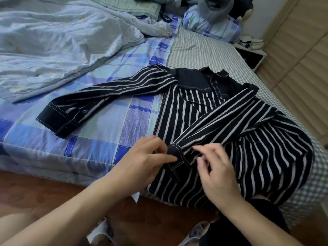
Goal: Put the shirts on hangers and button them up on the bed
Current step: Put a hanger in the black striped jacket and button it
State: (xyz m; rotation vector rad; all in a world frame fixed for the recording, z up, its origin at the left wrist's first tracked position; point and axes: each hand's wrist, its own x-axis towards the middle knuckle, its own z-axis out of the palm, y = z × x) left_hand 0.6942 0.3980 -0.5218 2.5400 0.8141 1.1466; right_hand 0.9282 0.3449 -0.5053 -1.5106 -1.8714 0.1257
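- Both hands meet at the cuff [174,153]: left hand [142,162] pinches it, right hand [215,172] hovers just beside, fingers loosely curled, holding nothing.
- Striped shirt [230,132] lies on the bed [106,121]; its sleeve runs up-right, away from the grip.

Both bare forearms reaching in from below. Left hand [145,157] palm down, thumb and forefinger pinching the cuff [174,151]. Right hand [215,167] just beside it, fingers loosely curled, fingertips [199,149] on the sleeve.
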